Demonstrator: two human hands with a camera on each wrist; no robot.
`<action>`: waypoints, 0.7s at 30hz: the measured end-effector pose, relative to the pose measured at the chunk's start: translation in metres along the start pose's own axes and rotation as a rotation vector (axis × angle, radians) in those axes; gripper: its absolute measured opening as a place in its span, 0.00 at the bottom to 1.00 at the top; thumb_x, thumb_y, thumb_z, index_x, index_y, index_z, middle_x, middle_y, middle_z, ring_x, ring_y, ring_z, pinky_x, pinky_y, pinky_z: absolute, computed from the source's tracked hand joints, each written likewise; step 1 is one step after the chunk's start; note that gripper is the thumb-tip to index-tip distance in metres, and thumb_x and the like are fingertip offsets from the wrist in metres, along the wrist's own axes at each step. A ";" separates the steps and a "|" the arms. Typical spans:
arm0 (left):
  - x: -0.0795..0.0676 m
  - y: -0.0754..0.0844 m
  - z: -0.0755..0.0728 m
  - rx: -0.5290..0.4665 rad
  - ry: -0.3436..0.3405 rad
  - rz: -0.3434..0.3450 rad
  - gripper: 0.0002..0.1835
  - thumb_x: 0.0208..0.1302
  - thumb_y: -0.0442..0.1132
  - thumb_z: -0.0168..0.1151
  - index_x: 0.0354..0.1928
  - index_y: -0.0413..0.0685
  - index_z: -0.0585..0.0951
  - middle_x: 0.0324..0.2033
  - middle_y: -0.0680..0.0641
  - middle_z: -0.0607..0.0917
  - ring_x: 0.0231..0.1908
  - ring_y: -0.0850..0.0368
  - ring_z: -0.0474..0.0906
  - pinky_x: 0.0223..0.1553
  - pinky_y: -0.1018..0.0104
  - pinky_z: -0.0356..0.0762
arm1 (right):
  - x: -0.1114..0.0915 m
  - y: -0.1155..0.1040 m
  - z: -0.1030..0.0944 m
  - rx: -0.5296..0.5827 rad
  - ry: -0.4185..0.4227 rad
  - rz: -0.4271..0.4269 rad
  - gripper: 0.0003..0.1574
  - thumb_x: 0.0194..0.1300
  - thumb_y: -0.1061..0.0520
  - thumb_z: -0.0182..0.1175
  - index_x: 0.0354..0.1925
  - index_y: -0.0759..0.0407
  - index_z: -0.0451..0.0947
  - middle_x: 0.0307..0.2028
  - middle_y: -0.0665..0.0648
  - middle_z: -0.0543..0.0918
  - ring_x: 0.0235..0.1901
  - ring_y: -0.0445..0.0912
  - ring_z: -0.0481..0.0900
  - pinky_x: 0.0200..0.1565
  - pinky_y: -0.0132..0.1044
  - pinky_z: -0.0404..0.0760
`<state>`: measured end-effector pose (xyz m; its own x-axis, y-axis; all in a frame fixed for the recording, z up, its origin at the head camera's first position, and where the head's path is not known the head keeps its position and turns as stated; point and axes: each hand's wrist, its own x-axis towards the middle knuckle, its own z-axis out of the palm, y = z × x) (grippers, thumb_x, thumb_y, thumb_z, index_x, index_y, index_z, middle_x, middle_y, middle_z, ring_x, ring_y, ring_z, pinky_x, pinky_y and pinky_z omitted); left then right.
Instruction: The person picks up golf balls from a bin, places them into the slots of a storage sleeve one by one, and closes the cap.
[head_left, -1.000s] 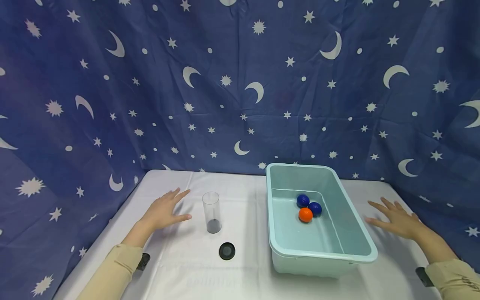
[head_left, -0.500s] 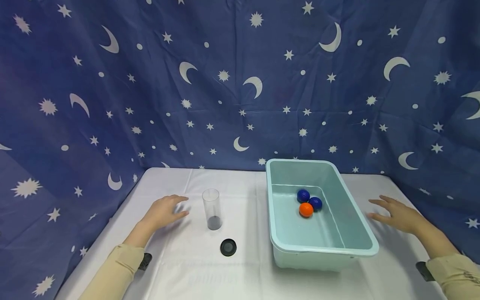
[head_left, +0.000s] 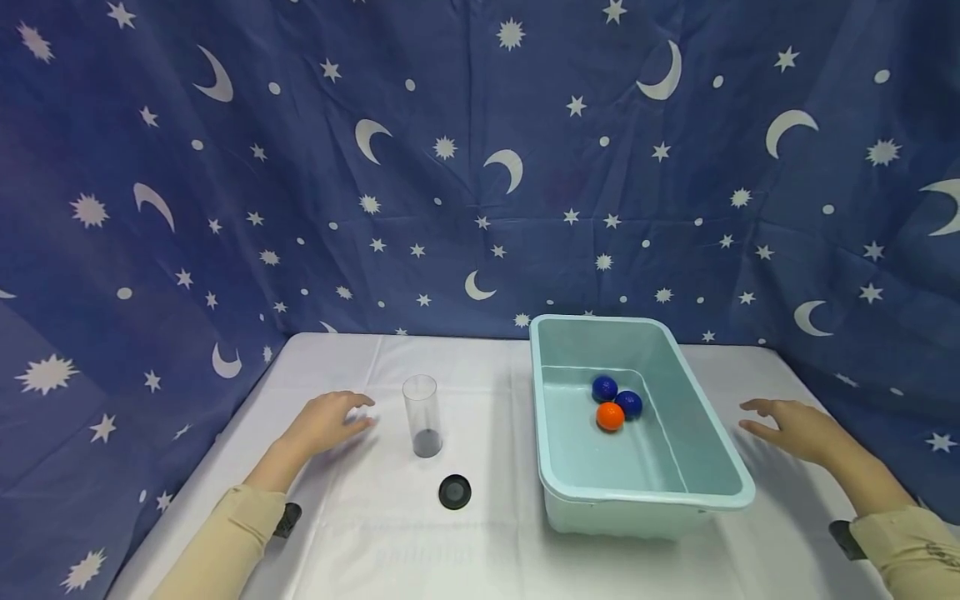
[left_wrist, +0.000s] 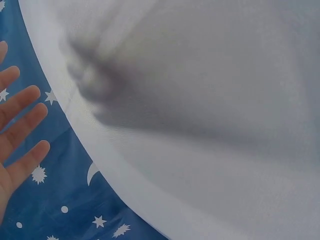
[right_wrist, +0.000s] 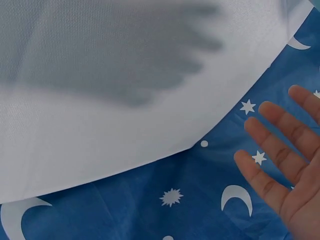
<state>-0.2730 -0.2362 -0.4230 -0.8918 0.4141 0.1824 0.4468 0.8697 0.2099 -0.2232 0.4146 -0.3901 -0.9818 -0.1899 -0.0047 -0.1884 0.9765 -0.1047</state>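
Note:
My left hand (head_left: 322,423) is held over the left of the white table with nothing in it, its fingers loosely bent. Just right of its fingertips stands a clear, open-topped cylinder (head_left: 422,412), upright and apart from the hand. A small black round disc (head_left: 454,492) lies in front of the cylinder. On the right is a pale blue-green tub (head_left: 551,400) holding an orange ball (head_left: 610,417) and two dark blue balls, one farther back (head_left: 604,388) and one to the right (head_left: 628,405). My right hand (head_left: 798,429) hovers beside the tub's right wall, holding nothing.
A white cloth (head_left: 390,550) covers the table. Behind and along both sides hangs a dark blue curtain (head_left: 420,183) with moons and stars. The tub's high walls stand between the right hand and the balls. Wrist devices (head_left: 288,520) sit at both cuffs.
Both hands have gone from widely spread fingers to more gathered, slightly bent ones. The whole head view has shifted slightly; the cylinder, disc, tub and balls stay where they were.

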 end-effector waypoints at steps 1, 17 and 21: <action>0.000 0.000 0.000 0.005 -0.001 0.003 0.16 0.59 0.44 0.63 0.46 0.42 0.82 0.41 0.41 0.86 0.42 0.44 0.82 0.44 0.48 0.78 | 0.000 0.000 0.000 0.003 0.001 -0.003 0.26 0.63 0.51 0.59 0.47 0.73 0.76 0.37 0.73 0.82 0.35 0.63 0.81 0.38 0.58 0.79; 0.001 0.012 -0.003 -0.005 0.015 -0.052 0.17 0.60 0.46 0.63 0.47 0.43 0.82 0.39 0.42 0.86 0.39 0.45 0.82 0.42 0.48 0.77 | 0.001 -0.013 -0.016 0.065 0.042 0.009 0.20 0.67 0.56 0.54 0.46 0.75 0.75 0.33 0.70 0.82 0.30 0.58 0.81 0.31 0.51 0.81; 0.000 0.012 -0.004 -0.116 -0.012 -0.063 0.19 0.61 0.44 0.62 0.51 0.43 0.80 0.41 0.40 0.86 0.41 0.44 0.82 0.43 0.47 0.77 | 0.002 -0.017 -0.023 0.083 0.046 0.040 0.23 0.68 0.54 0.53 0.47 0.76 0.74 0.35 0.73 0.81 0.32 0.61 0.81 0.31 0.53 0.81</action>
<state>-0.2673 -0.2268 -0.4163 -0.9188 0.3633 0.1541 0.3945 0.8576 0.3300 -0.2224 0.3996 -0.3658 -0.9889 -0.1446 0.0350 -0.1486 0.9709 -0.1876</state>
